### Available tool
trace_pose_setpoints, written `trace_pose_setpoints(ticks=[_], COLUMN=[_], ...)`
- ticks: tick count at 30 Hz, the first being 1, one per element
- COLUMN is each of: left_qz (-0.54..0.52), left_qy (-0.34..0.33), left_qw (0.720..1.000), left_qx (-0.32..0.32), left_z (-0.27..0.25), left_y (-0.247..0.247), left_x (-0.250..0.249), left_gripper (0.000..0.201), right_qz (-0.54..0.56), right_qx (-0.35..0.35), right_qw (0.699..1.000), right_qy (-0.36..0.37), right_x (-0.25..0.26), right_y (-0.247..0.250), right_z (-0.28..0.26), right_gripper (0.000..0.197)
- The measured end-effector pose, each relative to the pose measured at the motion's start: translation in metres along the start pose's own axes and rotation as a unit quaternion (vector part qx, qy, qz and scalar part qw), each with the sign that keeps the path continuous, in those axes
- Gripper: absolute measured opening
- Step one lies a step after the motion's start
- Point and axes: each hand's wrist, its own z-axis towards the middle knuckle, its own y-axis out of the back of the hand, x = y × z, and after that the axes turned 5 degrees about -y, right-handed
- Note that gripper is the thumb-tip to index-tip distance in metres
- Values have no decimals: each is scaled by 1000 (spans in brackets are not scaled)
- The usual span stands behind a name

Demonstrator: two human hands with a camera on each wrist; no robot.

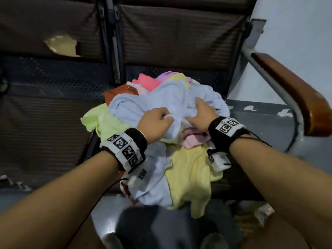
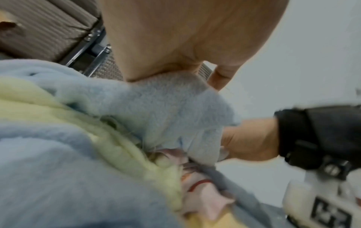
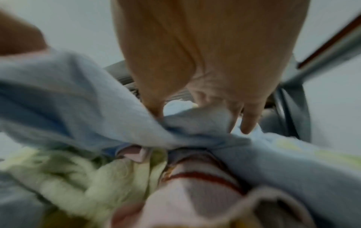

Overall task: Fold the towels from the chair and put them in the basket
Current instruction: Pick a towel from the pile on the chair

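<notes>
A big pile of towels [image 1: 161, 133] sits on the seat of a dark chair [image 1: 179, 38]. The towels are all mixed up: blue, yellow, green, pink and red ones. On top lies a light blue towel [image 1: 156, 103]. The left hand [image 1: 154, 123] has its fingers curled tight around a bunched bit of the blue towel, near the middle of the pile. The right hand [image 1: 201, 112] is just beside it, and from the wrist its thumb and fingers pinch a fold of the same blue towel, with one finger pointing down onto the cloth. A yellow towel [image 1: 188, 178] hangs over the front edge of the seat, next to another blue towel [image 1: 152, 182]. A pink towel [image 1: 194, 137] with a red stripe peeks out under the hands. The chair has a brown wooden armrest [image 1: 294, 92] on the right. Both wrists wear black bands [image 1: 125, 150] with black-and-white square marks.
</notes>
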Motion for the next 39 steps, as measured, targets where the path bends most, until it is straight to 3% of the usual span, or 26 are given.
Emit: trace_pose_setpoints(ticks=[2,4,6,10,11,13,14,15,17,20,21,23,25,27,30,32,34,36,37,39], left_qz=[-67,-121,-170,-187,-183,-178,-172,-162,-140,-129,-101,33,221,299,167,53,-7,-46,-64,-87], left_qy=[-11,-18,-11,-1,-3,-20,-36,-52,-67,-30,-20,-7,16,47,5,-74,-133,-160,-163,-142], left_qw=[997,991,982,977,978,981,982,985,988,990,993,999,973,953,980,986,984,983,982,982], left_qx=[-21,-52,-83,-100,-99,-80,-60,-42,-23,-49,-49,13,62,4,-106,-140,-121,-83,-72,-83], left_z=[-14,-23,-32,-42,-44,-47,-49,-51,-49,-45,-45,-46,-47,-43,-36,-36,-32,-27,-25,-21], left_y=[9,19,24,20,17,12,10,9,10,20,24,29,29,37,50,51,41,31,27,20], left_x=[-20,-35,-46,-57,-61,-71,-76,-79,-81,-61,-50,-24,2,18,16,-6,-38,-64,-71,-70], left_gripper=[22,23,24,23,20,12,11,11,12,35,46,60,48,26,15,14,20,27,27,22], right_qz=[-1,-4,25,203,290,491,529,523,504,478,463,468,521,533,451,329,230,210,226,228], right_qx=[86,104,104,101,91,144,193,227,232,190,160,112,96,34,-82,-93,-67,-12,14,8], right_qw=[996,994,992,973,952,858,826,821,832,856,869,872,843,841,889,939,971,972,962,959], right_qy=[-7,27,62,50,23,-41,-46,-34,-2,54,70,87,96,81,-2,-39,4,107,152,170], right_x=[-5,-3,-1,14,17,21,22,21,17,11,9,13,19,23,14,6,6,8,8,7], right_y=[-2,-3,-5,12,18,28,32,33,34,35,35,40,50,58,60,51,41,32,28,25], right_z=[-10,-24,-38,-67,-75,-90,-97,-103,-111,-114,-112,-109,-104,-95,-82,-78,-81,-87,-88,-88], right_gripper=[39,13,25,19,18,23,36,47,51,33,27,19,17,14,16,31,62,74,62,19])
